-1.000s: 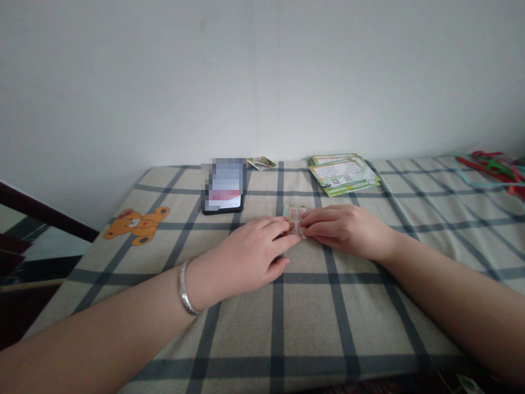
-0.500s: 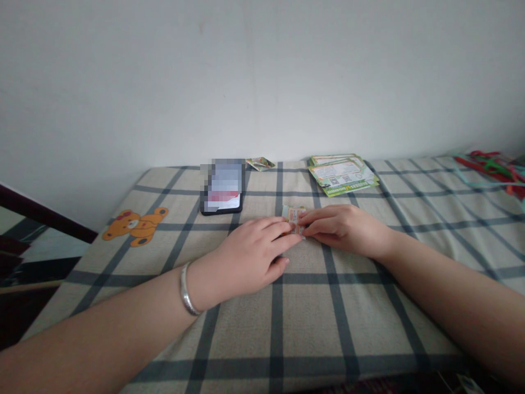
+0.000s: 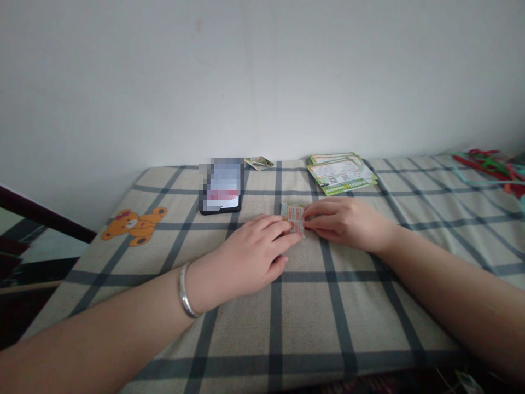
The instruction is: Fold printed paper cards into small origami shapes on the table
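Note:
A small folded-looking printed paper (image 3: 295, 213), orange and white with a greenish edge, lies on the checked tablecloth between my hands. My left hand (image 3: 248, 254), below a silver bangle (image 3: 186, 290), rests flat with its fingers stretched out. Its fingertips press on the paper's left and near parts. At the right edge of the paper, my right hand (image 3: 346, 223) is closed, fingertips and thumb pinched together on it. The fingers cover part of the print.
Behind my left hand lies a phone (image 3: 223, 186), partly blurred, beside a small shiny packet (image 3: 260, 162). A stack of green and white leaflets (image 3: 342, 174) sits near the wall. Red and green items (image 3: 490, 164) lie far right. A bear figure (image 3: 135, 224) decorates the tablecloth (image 3: 305, 317).
My right hand has shifted slightly away from my left and up, showing more of the paper's orange print. My left hand stays almost in place.

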A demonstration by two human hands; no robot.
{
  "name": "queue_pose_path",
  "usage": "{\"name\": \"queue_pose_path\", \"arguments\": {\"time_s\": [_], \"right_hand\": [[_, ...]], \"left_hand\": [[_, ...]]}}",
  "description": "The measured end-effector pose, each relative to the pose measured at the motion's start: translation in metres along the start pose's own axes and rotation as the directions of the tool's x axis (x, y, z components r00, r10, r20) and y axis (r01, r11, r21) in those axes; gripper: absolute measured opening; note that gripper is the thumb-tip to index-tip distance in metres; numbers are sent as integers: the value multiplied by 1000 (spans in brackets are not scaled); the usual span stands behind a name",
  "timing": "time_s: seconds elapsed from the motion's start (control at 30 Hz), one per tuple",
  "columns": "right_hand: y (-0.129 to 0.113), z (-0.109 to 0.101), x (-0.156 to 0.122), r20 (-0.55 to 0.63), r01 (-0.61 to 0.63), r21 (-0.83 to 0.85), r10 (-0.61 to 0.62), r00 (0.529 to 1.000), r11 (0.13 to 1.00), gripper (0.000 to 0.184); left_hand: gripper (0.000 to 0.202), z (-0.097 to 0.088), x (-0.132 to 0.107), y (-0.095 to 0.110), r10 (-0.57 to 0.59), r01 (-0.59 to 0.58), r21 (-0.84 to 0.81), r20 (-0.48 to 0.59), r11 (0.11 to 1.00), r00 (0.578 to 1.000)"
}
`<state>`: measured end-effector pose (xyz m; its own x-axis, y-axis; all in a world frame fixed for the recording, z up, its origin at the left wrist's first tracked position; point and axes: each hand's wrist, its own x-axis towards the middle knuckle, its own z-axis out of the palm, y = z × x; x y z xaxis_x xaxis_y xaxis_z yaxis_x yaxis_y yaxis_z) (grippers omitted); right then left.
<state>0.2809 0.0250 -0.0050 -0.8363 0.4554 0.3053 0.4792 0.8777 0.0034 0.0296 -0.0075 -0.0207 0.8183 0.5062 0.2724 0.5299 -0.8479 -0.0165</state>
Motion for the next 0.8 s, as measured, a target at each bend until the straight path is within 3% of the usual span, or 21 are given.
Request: {"name": "queue_pose_path", "arguments": {"time_s": [0.33, 0.57, 0.8], "right_hand": [[-10, -3, 3, 88, 67, -116, -57, 995, 991, 19], [-9, -4, 5, 60, -17, -226, 32, 998, 974, 20], [-12, -2, 6, 56, -177, -328, 206, 977, 928, 18]], "left_hand": [[38, 1, -1, -2, 15, -15, 12, -20, 1000, 1000], [38, 2, -1, 0, 7, -7, 2, -12, 1000, 1000], [38, 2, 0, 0, -2, 2, 2, -1, 1000, 1000]]}}
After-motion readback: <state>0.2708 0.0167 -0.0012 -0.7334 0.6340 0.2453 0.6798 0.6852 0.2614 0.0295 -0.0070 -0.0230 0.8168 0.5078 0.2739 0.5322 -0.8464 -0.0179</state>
